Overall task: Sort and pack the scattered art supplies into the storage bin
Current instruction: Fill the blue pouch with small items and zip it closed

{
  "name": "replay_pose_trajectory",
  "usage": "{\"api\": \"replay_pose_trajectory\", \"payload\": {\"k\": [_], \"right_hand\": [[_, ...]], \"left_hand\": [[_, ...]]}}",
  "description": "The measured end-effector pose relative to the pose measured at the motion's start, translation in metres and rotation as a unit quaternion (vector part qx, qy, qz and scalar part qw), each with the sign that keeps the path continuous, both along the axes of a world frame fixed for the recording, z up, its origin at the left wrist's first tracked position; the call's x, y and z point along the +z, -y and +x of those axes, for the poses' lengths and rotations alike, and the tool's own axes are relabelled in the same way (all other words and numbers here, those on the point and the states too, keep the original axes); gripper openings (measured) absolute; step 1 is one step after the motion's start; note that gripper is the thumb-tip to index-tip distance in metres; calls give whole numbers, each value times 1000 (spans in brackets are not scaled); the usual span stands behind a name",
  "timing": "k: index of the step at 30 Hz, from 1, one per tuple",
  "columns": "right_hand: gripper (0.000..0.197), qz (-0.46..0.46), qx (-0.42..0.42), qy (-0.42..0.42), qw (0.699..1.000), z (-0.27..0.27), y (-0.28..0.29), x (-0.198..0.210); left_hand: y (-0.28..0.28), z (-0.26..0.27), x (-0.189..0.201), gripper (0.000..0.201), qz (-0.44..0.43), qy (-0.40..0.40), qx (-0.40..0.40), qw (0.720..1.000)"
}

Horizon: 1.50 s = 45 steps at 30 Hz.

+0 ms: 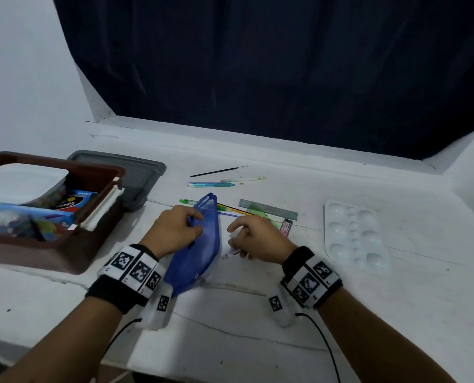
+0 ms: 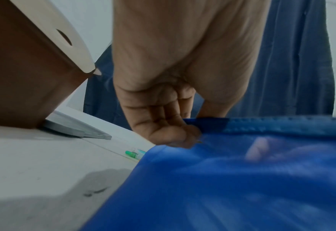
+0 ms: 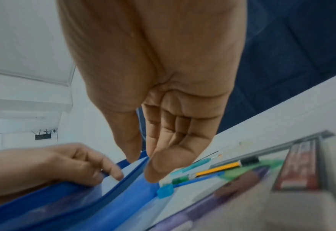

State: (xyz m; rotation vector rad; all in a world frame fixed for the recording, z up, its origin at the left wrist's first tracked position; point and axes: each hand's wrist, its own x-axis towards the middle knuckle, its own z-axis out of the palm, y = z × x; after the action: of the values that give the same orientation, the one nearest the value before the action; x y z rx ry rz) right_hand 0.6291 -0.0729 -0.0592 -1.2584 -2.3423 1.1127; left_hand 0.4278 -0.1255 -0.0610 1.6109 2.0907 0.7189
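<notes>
A blue mesh zip pouch (image 1: 202,244) (image 2: 222,187) (image 3: 84,203) lies at the table's middle with its mouth held apart. My left hand (image 1: 175,228) (image 2: 173,132) (image 3: 64,165) grips the pouch's left rim. Thumb and fingers of my right hand (image 1: 255,239) (image 3: 159,156) pinch the right rim. A small pen (image 1: 231,253) lies just under the right hand. The brown storage bin (image 1: 37,252) (image 2: 24,78) stands at the left and holds boxes of colours and a white tub.
A grey lid (image 1: 136,172) lies behind the bin. Beyond the pouch are a thin brush (image 1: 219,170), a blue pen (image 1: 213,184), a green pen (image 1: 187,201), a yellow pencil (image 1: 235,210), a grey ruler (image 1: 269,209) and a lead case (image 1: 286,228). A white paint palette (image 1: 354,236) rests at the right.
</notes>
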Motion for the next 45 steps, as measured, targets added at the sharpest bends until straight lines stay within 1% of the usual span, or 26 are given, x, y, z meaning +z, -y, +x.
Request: {"api": "replay_pose_trajectory", "payload": {"k": [2,4,7,10,12,15,18,20,23,25,29,32,34,36,38,39,41,45], "right_hand": [[13,2,11,-1,1000,14,-9,5],[15,25,23,11,999,27,-21,9],[19,100,58,86,989,40,-37,7],[26,129,119,154,972,44,-46,-5],[29,149,154,186,959,41,-51,-14],[31,184,197,213,939,29,-53,-22],[31,199,215,223,930,16,-56,-26],[27,207,221,235,924,7,-57,-26],[21,191,234,249,920,-5,-59,-19],[18,169,224,244,928,-10,-59,-11],[15,156,143,219,952,-21,-72,2],[10,164,80,240,954,-34,-92,2],[7,161,64,262,950,-43,-102,-1],[9,159,65,286,943,-51,-110,-4],[6,162,64,305,936,-55,-115,-5],[11,162,61,310,935,-55,-116,-6],[21,158,58,313,935,-56,-117,-6],[21,162,62,319,932,-55,-117,-5]], "left_hand": [[2,2,-5,21,-4,9,17,1000],[6,2,-7,21,1,17,30,999],[13,-1,-7,22,13,6,49,999],[19,-6,-1,24,40,-4,75,996],[22,-10,6,28,54,-23,91,994],[26,-17,17,30,54,-44,117,991],[26,-24,18,30,41,-52,138,988],[24,-27,14,29,30,-46,132,990],[21,-29,2,25,23,-1,125,992],[18,-31,-8,27,20,42,122,991],[14,-32,-22,27,-30,128,96,987],[12,-33,-26,31,-64,189,92,975],[12,-35,-27,33,-68,211,90,971],[12,-37,-26,33,-73,221,82,969],[13,-37,-26,32,-78,222,76,969],[13,-37,-26,32,-78,219,74,970],[13,-38,-26,34,-74,203,65,974],[11,-40,-23,35,-67,172,51,982]]}}
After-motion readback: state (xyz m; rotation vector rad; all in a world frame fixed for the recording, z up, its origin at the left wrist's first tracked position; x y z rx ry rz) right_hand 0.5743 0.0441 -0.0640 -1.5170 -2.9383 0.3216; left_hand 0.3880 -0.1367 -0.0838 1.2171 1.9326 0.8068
